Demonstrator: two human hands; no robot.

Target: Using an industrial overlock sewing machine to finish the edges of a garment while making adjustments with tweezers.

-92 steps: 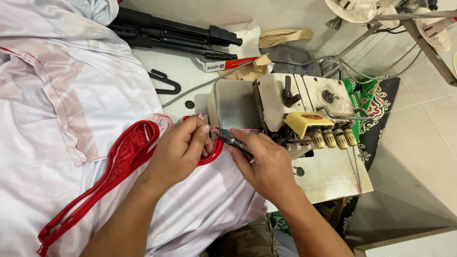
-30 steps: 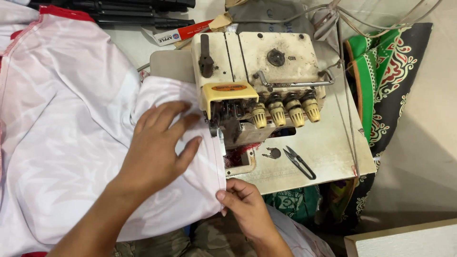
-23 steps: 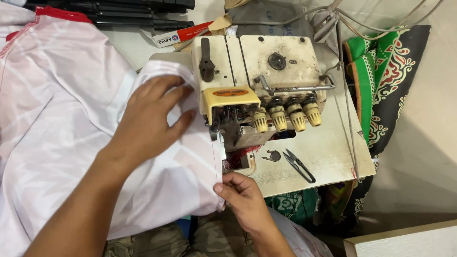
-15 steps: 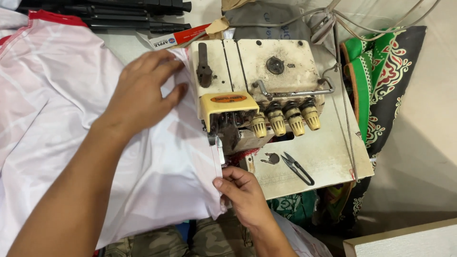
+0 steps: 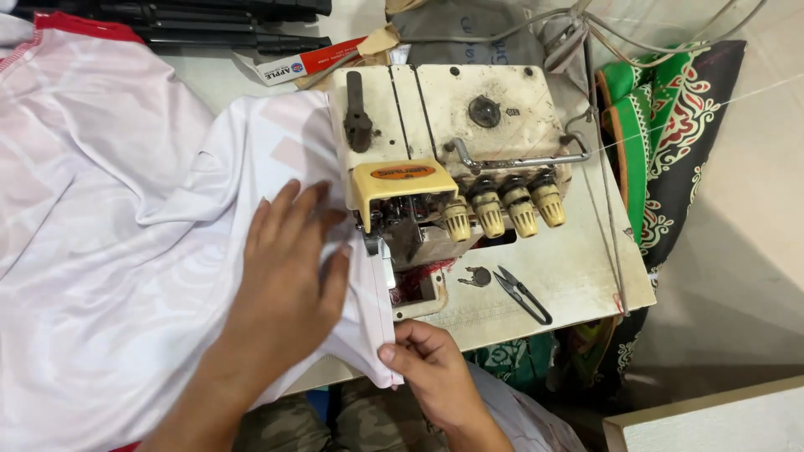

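Pressing flat with fingers spread, the left hand (image 5: 289, 276) lies on the thin white and pale pink garment fabric (image 5: 126, 251) that fills the left half of the frame. The right hand (image 5: 431, 368), at lower centre, pinches the cloth's near edge between thumb and fingertips, just below the presser foot of the cream-coloured overlock sewing machine (image 5: 444, 151). The cloth's right edge runs up between the two hands to the machine's yellow front cover. It looks light, soft and slippery, prone to sliding and bunching, so it is best held at the seam edge with a flat palm steadying the body. Small black thread snips (image 5: 521, 293) lie on the worn cream machine table (image 5: 578, 268) to the right, apart from both hands.
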